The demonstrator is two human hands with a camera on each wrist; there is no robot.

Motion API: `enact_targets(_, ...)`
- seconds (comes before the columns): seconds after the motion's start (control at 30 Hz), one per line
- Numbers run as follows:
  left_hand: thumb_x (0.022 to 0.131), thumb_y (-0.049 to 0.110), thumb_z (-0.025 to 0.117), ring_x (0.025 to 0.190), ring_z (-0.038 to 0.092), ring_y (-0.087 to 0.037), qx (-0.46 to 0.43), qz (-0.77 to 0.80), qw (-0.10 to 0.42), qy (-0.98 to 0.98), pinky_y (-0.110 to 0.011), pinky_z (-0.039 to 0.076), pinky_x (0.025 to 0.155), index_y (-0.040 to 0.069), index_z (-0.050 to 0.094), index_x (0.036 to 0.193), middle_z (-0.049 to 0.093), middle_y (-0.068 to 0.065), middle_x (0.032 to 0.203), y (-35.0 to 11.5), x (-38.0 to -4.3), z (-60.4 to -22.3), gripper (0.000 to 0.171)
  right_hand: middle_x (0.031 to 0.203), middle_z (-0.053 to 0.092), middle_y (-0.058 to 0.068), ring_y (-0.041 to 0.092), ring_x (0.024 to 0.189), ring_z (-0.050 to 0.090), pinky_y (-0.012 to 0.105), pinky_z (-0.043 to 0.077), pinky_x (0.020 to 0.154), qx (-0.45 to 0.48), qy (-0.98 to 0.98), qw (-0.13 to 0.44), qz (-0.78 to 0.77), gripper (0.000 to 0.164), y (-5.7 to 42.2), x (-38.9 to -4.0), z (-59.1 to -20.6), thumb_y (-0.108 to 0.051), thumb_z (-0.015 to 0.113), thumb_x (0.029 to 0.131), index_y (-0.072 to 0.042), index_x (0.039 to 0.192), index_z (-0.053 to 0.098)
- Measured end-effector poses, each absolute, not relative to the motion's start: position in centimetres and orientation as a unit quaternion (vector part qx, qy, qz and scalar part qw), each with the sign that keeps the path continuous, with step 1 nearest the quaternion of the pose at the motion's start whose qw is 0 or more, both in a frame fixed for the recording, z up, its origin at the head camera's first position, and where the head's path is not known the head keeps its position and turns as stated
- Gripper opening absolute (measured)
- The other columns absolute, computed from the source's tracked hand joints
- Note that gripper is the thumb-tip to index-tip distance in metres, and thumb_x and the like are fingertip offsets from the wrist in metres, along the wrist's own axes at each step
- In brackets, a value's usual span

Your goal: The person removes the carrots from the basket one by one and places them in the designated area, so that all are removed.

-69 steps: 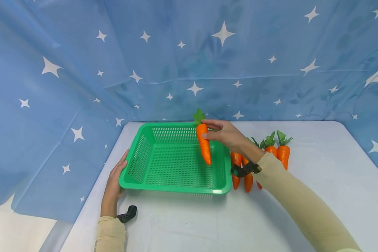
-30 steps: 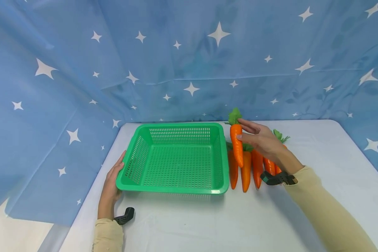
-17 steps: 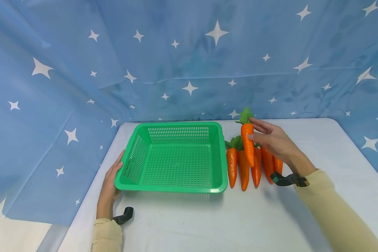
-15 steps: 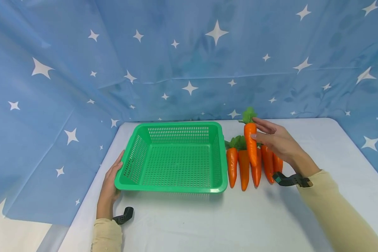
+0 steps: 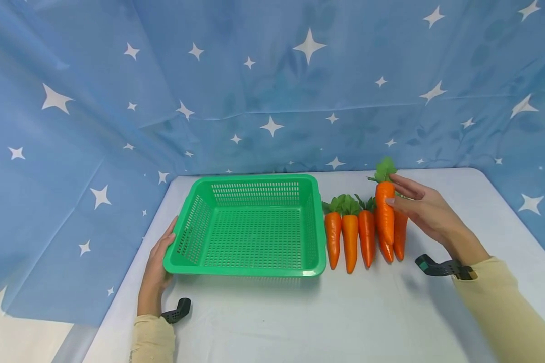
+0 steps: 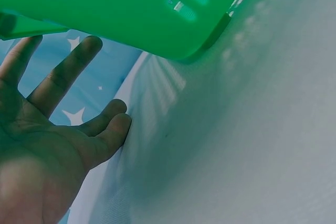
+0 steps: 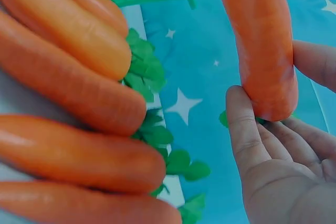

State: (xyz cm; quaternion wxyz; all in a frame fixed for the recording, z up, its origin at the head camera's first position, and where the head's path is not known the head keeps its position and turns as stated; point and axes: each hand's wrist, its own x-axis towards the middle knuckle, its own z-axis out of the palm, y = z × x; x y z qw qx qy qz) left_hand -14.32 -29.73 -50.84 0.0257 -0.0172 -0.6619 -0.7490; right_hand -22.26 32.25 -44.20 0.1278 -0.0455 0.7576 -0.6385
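My right hand [image 5: 429, 214] pinches an orange carrot [image 5: 385, 212] with a green leafy top, thumb on the near side. In the head view this carrot overlaps others in a row; the right wrist view shows the carrot [image 7: 265, 40] held apart from them. Several more carrots [image 5: 350, 242] lie side by side, tips toward the person, right of a green plastic basket [image 5: 245, 270]. At the basket's left side rests my left hand [image 5: 156, 267]. The left wrist view shows this hand [image 6: 52, 129] with fingers spread and fairly straight, fingertips at the basket rim.
A white-covered table [image 5: 272, 322] carries the basket and carrots. Behind and to the left hangs a blue curtain [image 5: 236, 75] with white stars. Each wrist wears a black device [image 5: 440, 266]. The basket's mesh floor shows bare.
My right hand has carried the carrot rightward, from above the basket to over the right part of the carrot row. The left hand stays at the basket; the head view shifts slightly.
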Motion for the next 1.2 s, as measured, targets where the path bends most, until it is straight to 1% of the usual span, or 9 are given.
enact_targets(0.13,0.118,0.035,0.041,0.086,0.069,-0.005,-0.021,-0.749,0.025,-0.662,-0.022,0.058,0.071,0.022,0.030,0.171,0.062,0.011,0.144,-29.8,-14.3,-50.9,0.055,0.177,0.014,0.017,0.023,0.148,0.036,0.025,0.046,0.108,-0.041,0.755,0.119,-0.644,0.078,33.5,-21.8,-44.7,-0.022,0.065,0.110,-0.016,0.174,0.019)
enact_targets(0.37,0.118,0.036,0.042,0.089,0.069,-0.004,-0.024,-0.754,0.023,-0.656,-0.021,0.058,0.073,0.020,0.028,0.172,0.059,0.012,0.148,-29.8,-14.3,-50.8,0.057,0.178,0.012,0.018,0.009,0.139,0.042,0.019,0.047,0.102,-0.027,0.765,0.108,-0.635,0.079,36.0,-21.1,-45.7,-0.022,0.063,0.110,-0.017,0.174,0.017)
enact_targets(0.6,0.118,0.036,0.042,0.093,0.068,-0.003,-0.020,-0.751,0.022,-0.659,-0.021,0.057,0.075,0.022,0.029,0.171,0.054,0.014,0.153,-29.7,-14.4,-50.8,0.057,0.178,0.011,0.015,0.023,0.150,0.033,0.036,0.036,0.115,-0.001,0.784,0.108,-0.611,0.079,38.2,-20.3,-47.1,-0.028,0.062,0.111,-0.020,0.174,0.015)
enact_targets(0.7,0.118,0.035,0.041,0.092,0.068,-0.003,-0.022,-0.750,0.023,-0.660,-0.021,0.057,0.074,0.022,0.030,0.171,0.056,0.012,0.151,-29.7,-14.4,-50.8,0.056,0.178,0.012,0.015,0.015,0.144,0.039,0.041,0.035,0.116,0.008,0.794,0.104,-0.599,0.079,38.9,-20.0,-47.6,-0.030,0.062,0.111,-0.021,0.174,0.015)
enact_targets(0.83,0.118,0.034,0.041,0.087,0.070,-0.004,-0.022,-0.750,0.025,-0.661,-0.021,0.058,0.072,0.022,0.030,0.171,0.063,0.009,0.143,-29.9,-14.4,-50.7,0.055,0.178,0.012,0.016,0.004,0.132,0.043,0.037,0.035,0.116,0.020,0.800,0.096,-0.593,0.080,39.6,-19.8,-48.3,-0.032,0.063,0.111,-0.020,0.174,0.015)
enact_targets(1.0,0.118,0.035,0.042,0.085,0.069,-0.005,-0.016,-0.746,0.025,-0.665,-0.022,0.058,0.071,0.023,0.030,0.171,0.064,0.009,0.141,-30.0,-14.4,-50.6,0.056,0.174,0.027,0.011,0.006,0.132,0.042,0.027,0.041,0.113,0.030,0.822,0.085,-0.563,0.080,40.0,-19.8,-49.5,-0.037,0.063,0.110,-0.013,0.173,0.019)
enact_targets(1.07,0.118,0.035,0.042,0.087,0.069,-0.005,-0.016,-0.746,0.024,-0.666,-0.021,0.058,0.072,0.023,0.030,0.171,0.062,0.011,0.144,-29.9,-14.4,-50.6,0.056,0.172,0.031,0.013,0.015,0.136,0.042,0.024,0.046,0.108,0.034,0.832,0.085,-0.547,0.080,40.2,-19.8,-49.9,-0.039,0.062,0.110,-0.009,0.172,0.020)
enact_targets(1.13,0.118,0.036,0.042,0.089,0.069,-0.005,-0.017,-0.746,0.023,-0.665,-0.021,0.057,0.073,0.023,0.030,0.171,0.061,0.011,0.145,-29.9,-14.4,-50.7,0.056,0.171,0.031,0.016,0.026,0.141,0.040,0.030,0.047,0.110,0.040,0.839,0.086,-0.536,0.083,40.4,-19.8,-50.2,-0.041,0.062,0.110,-0.006,0.172,0.019)
enact_targets(1.2,0.118,0.035,0.042,0.090,0.069,-0.005,-0.017,-0.746,0.023,-0.665,-0.021,0.057,0.074,0.022,0.030,0.171,0.060,0.012,0.147,-29.8,-14.4,-50.7,0.056,0.172,0.024,0.027,0.043,0.149,0.031,0.046,0.042,0.117,0.053,0.845,0.095,-0.524,0.087,40.6,-19.8,-50.4,-0.044,0.061,0.110,-0.004,0.172,0.015)
